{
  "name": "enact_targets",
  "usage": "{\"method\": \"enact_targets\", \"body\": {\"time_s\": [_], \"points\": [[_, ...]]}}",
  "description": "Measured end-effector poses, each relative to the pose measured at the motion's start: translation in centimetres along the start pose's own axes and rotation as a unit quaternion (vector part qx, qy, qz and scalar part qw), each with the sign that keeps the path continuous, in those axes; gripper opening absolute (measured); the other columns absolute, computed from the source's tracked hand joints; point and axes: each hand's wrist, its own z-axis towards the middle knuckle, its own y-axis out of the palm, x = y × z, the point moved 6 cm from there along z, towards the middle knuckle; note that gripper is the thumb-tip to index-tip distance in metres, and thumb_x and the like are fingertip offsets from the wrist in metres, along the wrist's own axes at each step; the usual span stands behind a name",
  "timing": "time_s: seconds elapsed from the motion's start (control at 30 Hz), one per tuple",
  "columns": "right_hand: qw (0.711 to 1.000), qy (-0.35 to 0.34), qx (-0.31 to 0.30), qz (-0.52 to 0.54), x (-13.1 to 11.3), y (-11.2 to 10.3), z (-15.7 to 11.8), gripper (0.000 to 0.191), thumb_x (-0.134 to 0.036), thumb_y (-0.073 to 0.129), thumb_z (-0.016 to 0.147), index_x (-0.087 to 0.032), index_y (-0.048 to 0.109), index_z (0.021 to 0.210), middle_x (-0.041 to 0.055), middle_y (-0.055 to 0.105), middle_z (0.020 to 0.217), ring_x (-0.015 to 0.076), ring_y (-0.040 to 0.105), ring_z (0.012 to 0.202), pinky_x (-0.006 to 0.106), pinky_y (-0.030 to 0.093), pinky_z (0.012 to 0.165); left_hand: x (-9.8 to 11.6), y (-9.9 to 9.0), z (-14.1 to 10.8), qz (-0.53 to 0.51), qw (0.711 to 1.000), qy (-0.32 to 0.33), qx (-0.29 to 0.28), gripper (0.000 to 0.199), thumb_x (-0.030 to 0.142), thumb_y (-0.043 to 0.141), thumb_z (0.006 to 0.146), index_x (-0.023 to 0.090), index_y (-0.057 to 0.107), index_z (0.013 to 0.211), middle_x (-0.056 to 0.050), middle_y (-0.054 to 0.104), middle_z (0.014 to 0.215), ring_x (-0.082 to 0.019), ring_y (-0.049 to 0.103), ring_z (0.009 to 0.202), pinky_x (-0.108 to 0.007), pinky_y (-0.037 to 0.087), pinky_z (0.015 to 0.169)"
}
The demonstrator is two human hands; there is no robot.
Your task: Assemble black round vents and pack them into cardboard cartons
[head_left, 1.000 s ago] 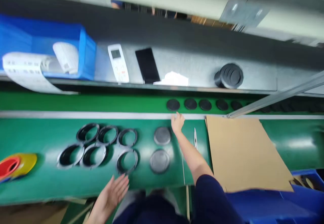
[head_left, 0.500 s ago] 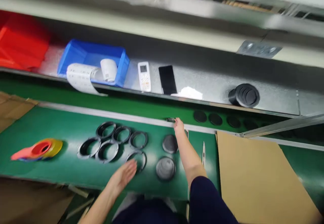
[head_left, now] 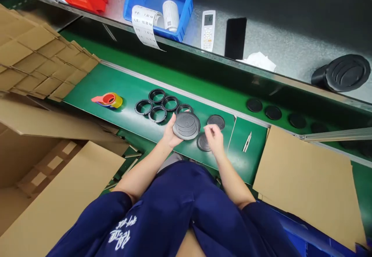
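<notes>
My left hand point(head_left: 171, 133) grips a black round cap point(head_left: 186, 125) with curved ridges on its top, held face up above the bench. Whether a ring sits beneath the cap is hidden. Just right of it, my right hand point(head_left: 214, 137) has its fingers bent together; I cannot make out anything in them. Two more black discs lie by that hand, a far one point(head_left: 216, 121) and a near one point(head_left: 203, 142) partly covered by the fingers. Several black rings point(head_left: 157, 114) stand grouped left of the held cap.
Yellow and red tape rolls point(head_left: 112, 100) lie at left, a utility knife point(head_left: 247, 142) at right. Flat cardboard point(head_left: 310, 183) covers the right side. Behind the rail are several black discs point(head_left: 273, 112). A shelf above holds a blue bin point(head_left: 186, 21), a remote point(head_left: 208, 32) and a phone point(head_left: 235, 38).
My right hand has drawn back from the rail, where it touched a small dark thing. The left hand, earlier open by a ring, now holds the cap. The view has shifted.
</notes>
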Motion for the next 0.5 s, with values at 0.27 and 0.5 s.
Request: {"method": "enact_targets", "body": {"time_s": [0.27,0.5], "points": [[0.938,-0.188,-0.185,-0.227,-1.8,0.9,0.1,0.052,-0.056,0.035,0.106,-0.033,0.079,0.120,0.0104,0.054,0.126,0.0293,0.044,0.126,0.052,0.034,0.116,-3.5,-1.2,-4.0,0.050,0.996,-0.077,0.000,0.081,0.079,0.029,0.096,0.020,0.058,0.144,-0.017,0.071,0.125,-0.037,0.064,0.123,-0.060,0.048,0.106],[0.966,-0.146,-0.184,-0.105,-2.1,1.2,-0.7,0.073,-0.064,0.014,0.106,-0.030,0.076,0.126,0.0093,0.053,0.123,0.0238,0.052,0.125,0.044,0.040,0.116,-3.4,0.0,-5.6,0.034,0.996,-0.074,-0.029,0.089,0.082,0.023,0.094,0.015,0.059,0.142,-0.020,0.070,0.126,-0.039,0.063,0.124,-0.061,0.047,0.106]]}}
